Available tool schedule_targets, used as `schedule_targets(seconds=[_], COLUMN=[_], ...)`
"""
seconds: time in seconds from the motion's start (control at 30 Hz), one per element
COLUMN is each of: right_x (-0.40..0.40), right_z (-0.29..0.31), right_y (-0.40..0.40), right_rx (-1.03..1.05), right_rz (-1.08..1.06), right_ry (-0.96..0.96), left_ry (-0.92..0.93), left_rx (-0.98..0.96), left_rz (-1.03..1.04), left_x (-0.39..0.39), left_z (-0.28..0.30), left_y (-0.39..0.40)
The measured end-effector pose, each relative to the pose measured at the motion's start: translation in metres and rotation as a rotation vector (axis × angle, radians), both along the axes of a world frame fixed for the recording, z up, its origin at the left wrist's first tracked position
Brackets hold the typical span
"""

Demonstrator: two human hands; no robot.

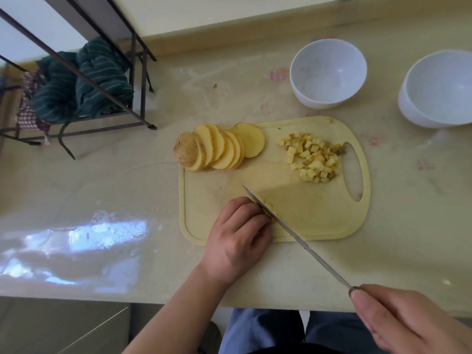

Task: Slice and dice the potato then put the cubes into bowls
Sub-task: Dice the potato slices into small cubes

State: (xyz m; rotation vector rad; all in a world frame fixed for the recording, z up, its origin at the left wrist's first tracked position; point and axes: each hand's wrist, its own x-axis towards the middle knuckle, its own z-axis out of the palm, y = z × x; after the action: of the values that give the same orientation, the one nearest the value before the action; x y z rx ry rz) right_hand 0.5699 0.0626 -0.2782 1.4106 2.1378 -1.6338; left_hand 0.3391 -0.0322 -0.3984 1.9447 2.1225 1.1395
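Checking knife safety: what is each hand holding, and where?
Right hand grips the knife by its handle; left hand holds down potato pieces with curled fingertips.

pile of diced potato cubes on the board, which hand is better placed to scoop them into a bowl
Probably the left hand: it only steadies potato on the yellow cutting board, while the right hand grips the long steel knife.

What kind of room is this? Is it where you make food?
Most likely a home kitchen. A knife is cutting potato on a cutting board on a shiny counter, with two white bowls waiting nearby and a metal rack holding cloths.
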Motion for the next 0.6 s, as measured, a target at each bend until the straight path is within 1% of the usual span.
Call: schedule_targets(seconds=[0.07,0.13,0.23,0.3,0.43,0.5,0.53,0.57,0.6], right_x=[0.003,0.013,0.031,0.034,0.015,0.006,0.002,-0.003,-0.004], right_z=[0.002,0.002,-0.009,-0.013,-0.003,-0.002,0.001,0.003,0.003], right_y=[-0.005,-0.012,-0.025,-0.028,-0.024,-0.020,-0.016,-0.012,-0.011], right_rx=[0.111,0.181,0.298,0.337,0.358,0.374,0.355,0.313,0.239], right_rz=[0.011,-0.026,-0.059,-0.064,0.104,0.146,0.172,0.152,0.135], right_ry=[-0.014,-0.014,0.048,0.067,0.106,0.072,0.042,0.042,0.018], left_ry=[-0.004,-0.006,-0.012,-0.014,-0.020,-0.029,-0.030,-0.028,-0.027], left_rx=[-0.007,-0.012,-0.009,-0.007,-0.008,-0.008,-0.009,-0.009,-0.011], left_rz=[0.000,0.000,-0.005,-0.007,-0.007,-0.010,-0.011,-0.010,-0.009], left_x=[-0.001,-0.001,-0.001,-0.001,-0.001,-0.001,-0.001,-0.001,-0.001], left_z=[0.000,0.000,0.000,0.000,0.000,0.000,0.000,0.000,0.000], left_y=[0.000,0.000,0.001,0.001,0.001,0.001,0.001,0.001,0.001])
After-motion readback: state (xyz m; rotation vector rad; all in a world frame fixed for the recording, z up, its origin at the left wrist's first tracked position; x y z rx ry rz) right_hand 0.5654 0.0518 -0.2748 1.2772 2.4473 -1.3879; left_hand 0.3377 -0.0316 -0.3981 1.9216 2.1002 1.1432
